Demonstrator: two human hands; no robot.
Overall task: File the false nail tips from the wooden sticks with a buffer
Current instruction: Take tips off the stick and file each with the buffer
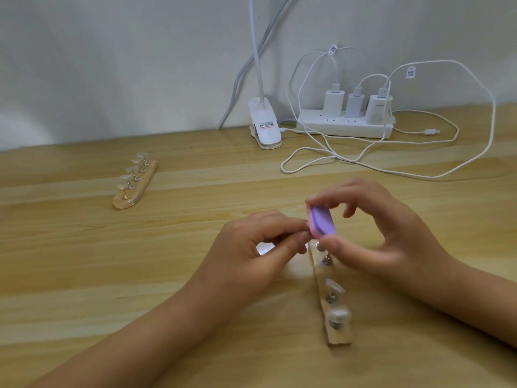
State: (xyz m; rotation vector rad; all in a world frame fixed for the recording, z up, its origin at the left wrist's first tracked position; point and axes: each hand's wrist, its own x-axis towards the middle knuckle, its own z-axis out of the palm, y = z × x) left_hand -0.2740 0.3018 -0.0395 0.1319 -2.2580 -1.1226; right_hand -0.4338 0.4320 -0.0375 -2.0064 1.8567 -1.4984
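My right hand (375, 233) pinches a small purple and pink buffer block (406, 224) between thumb and fingers. My left hand (257, 245) pinches something small against the buffer's left edge; what it is cannot be made out through the blur. Below the hands a wooden stick (337, 329) lies on the table, running toward me, with metal pins and clear false nail tips (334, 285) on them. Its far end is hidden under my right thumb. A second wooden stick (136, 186) with several clear tips lies far left.
The wooden table (140, 275) ends at a white wall. At the back stand a white clip lamp (264, 127) and a white power strip (345, 124) with three chargers. Loose white cables (363, 161) loop over the table behind my hands.
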